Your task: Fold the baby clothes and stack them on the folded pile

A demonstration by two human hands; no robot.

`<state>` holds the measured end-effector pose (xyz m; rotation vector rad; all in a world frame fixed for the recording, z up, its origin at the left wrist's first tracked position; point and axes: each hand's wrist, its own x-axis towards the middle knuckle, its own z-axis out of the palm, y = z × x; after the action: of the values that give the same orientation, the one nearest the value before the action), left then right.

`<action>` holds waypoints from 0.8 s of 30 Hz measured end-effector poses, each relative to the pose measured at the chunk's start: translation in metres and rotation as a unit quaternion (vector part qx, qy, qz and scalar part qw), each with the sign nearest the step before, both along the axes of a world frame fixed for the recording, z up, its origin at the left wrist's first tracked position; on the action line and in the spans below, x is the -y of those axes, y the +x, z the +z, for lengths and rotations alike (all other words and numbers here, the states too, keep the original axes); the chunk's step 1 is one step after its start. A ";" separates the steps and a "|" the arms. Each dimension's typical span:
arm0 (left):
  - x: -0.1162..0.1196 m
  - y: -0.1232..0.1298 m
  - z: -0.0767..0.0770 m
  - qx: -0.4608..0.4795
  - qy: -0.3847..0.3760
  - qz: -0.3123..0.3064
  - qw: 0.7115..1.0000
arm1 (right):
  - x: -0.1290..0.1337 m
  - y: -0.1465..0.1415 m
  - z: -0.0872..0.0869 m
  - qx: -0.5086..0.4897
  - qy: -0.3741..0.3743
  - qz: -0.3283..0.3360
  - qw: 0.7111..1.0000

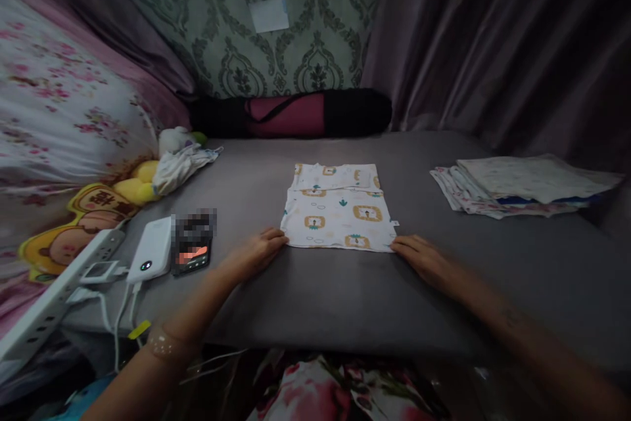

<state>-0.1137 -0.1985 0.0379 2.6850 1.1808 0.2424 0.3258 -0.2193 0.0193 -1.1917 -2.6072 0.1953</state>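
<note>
A folded white cloth (335, 214) printed with tan lion-like faces and green leaves lies flat on the grey bed surface. Its far part is folded over in a strip, and a small tag sticks out on the right side. My left hand (261, 251) has its fingers closed at the near left corner of the cloth. At the near right corner, my right hand (424, 262) pinches the edge between thumb and fingers. Both hands rest low, close to the surface; the fingertips are partly hidden.
A stack of folded cloths (522, 184) lies to the right. On the left are a white power bank (152, 247), a phone (193, 257), a power strip (46, 316) with cables and yellow plush toys (91, 227). A black and maroon long bag (290, 113) lies along the wall.
</note>
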 end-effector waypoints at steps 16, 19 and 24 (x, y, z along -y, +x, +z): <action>-0.021 0.014 0.023 0.130 -0.087 0.094 0.983 | -0.018 -0.018 0.028 -0.104 -0.052 -0.066 0.991; -0.029 0.016 0.034 0.199 -0.115 0.170 0.958 | -0.028 -0.018 0.036 -0.153 -0.054 -0.120 0.979; -0.057 0.027 0.039 0.327 -0.084 0.244 0.909 | -0.053 -0.023 0.049 -0.204 -0.058 -0.234 0.949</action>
<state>-0.0863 -0.1417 0.0768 1.8601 1.5006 0.9719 0.3029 -0.1660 0.0686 -1.5755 -1.9252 0.4459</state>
